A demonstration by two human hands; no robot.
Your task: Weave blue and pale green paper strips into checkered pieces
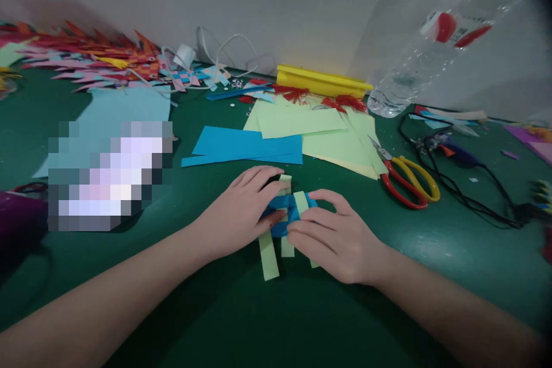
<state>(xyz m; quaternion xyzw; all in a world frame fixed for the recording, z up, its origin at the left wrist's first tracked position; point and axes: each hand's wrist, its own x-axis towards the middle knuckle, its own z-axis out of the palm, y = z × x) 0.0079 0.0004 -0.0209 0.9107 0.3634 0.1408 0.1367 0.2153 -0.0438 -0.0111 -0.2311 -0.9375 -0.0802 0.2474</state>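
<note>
Evidently the work sits on a dark green counter [207, 310], smooth and faintly glossy, pushed against a plain grey wall [280, 0]. Near the middle, the woven paper piece [295, 214] lies between both hands, close above the surface. The left hand [244, 207] has its grip closed on the left side of it, fingers bent over the far edge and thumb pressed across the front. The right hand [342, 236] pinches the right side, its fingers curled in and partly hiding the paper. Flat blue bands cross pale green ones, and a narrow pale green strip [269, 259] sticks out toward the person. Beyond the hands lie crisp, straight-cut blue sheets [245, 144], overlapping pale green sheets [332, 146] and a long, ridged yellow bar [323, 81] with stringy red tassels [295, 94] beside it. To the right, scissors [390, 158] with red and yellow looped handles rest partly open, near a tangled black cord [495, 218]; a clear, ribbed plastic bottle [405, 77] leans behind them. At the left, spiky folded paper [107, 57] in orange, pink and blue heaps by the wall, behind a pixelated object [129, 167] too obscured to identify.
</note>
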